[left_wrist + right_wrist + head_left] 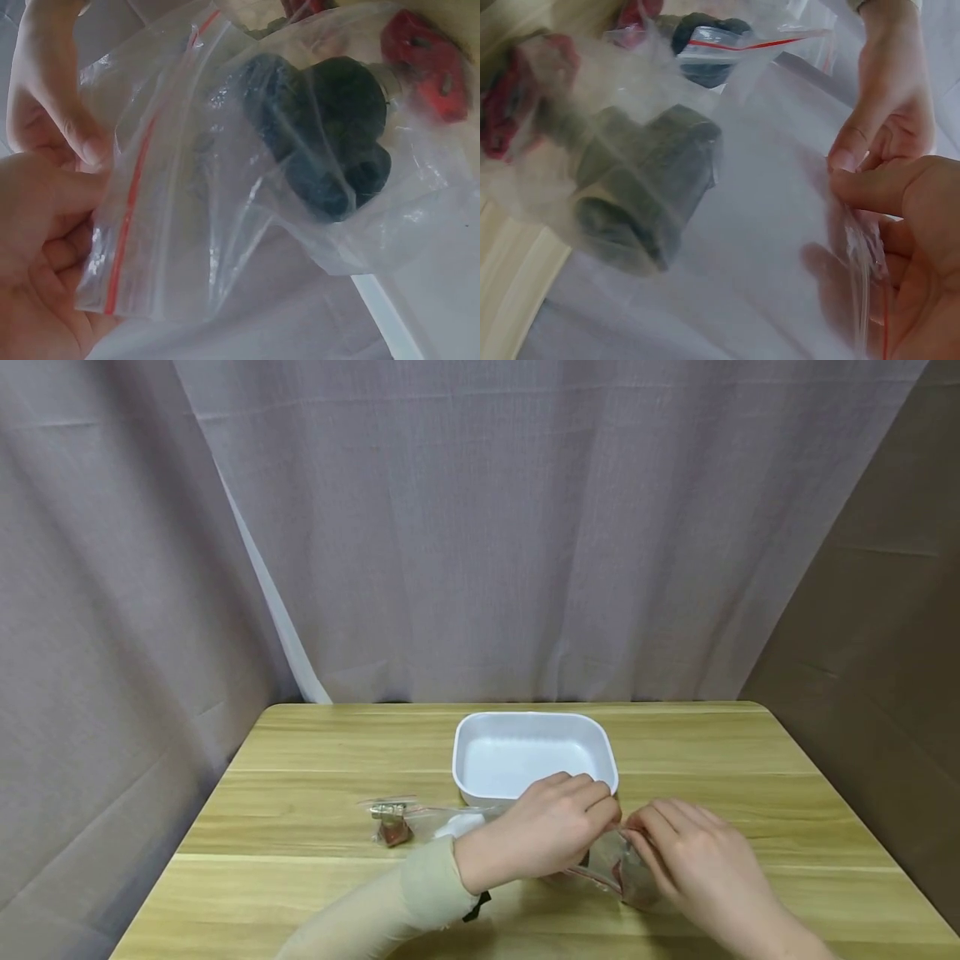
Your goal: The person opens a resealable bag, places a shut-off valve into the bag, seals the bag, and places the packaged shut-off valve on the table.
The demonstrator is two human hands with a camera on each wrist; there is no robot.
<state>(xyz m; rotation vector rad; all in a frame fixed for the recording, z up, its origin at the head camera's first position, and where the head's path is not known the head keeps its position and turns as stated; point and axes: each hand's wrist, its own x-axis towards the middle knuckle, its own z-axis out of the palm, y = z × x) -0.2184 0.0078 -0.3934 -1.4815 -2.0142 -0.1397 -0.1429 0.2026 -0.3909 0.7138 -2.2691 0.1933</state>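
Observation:
My left hand (558, 822) and right hand (697, 860) are close together at the front of the table, fingertips nearly meeting. Between them they pinch the top edge of a clear zip bag (643, 881) with a red seal strip. Through its plastic, in the left wrist view, shows a dark lobed fitting (330, 135) with a red piece (431, 67) beside it. The right wrist view shows the same bag hanging from the fingers, its fitting (649, 180) looking grey-green and roughly T-shaped. What exactly the fitting is, I cannot tell.
A white rectangular tray (459, 768) stands just beyond the hands. To the left lies another clear bag (431, 818) holding a brass-coloured and red piece (393, 828). Some small black thing (477, 906) peeks out below the left sleeve. Grey curtains (480, 527) enclose the wooden table (300, 793).

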